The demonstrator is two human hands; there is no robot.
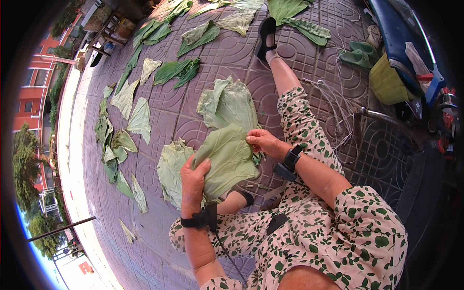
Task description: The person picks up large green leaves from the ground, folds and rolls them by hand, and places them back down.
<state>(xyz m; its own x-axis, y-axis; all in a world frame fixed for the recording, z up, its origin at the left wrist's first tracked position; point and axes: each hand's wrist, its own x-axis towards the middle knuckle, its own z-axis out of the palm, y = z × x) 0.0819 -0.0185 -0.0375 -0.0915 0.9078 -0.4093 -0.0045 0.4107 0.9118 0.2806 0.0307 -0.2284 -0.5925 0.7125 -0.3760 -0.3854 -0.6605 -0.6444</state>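
A broad, pale green leaf [227, 157] is stretched between my two hands above the paving. My left hand [193, 180] grips its left edge, thumb on top and the fingers mostly behind it. At the upper right edge, my right hand [265, 143] pinches the leaf between thumb and fingertips. Just beyond it lies a pile of large pale leaves [229, 104], and another pale leaf bunch [174, 169] rests on the ground beside my left hand. Both wrists wear black straps with small devices.
Green and yellowish leaves [140, 118] lie scattered on the patterned paving [164, 106] at left and far ahead. My legs stretch out, with a black shoe [266, 36] at the far end. Loose white string [333, 106], green slippers [360, 54] and a yellow-green bag [392, 82] are at right.
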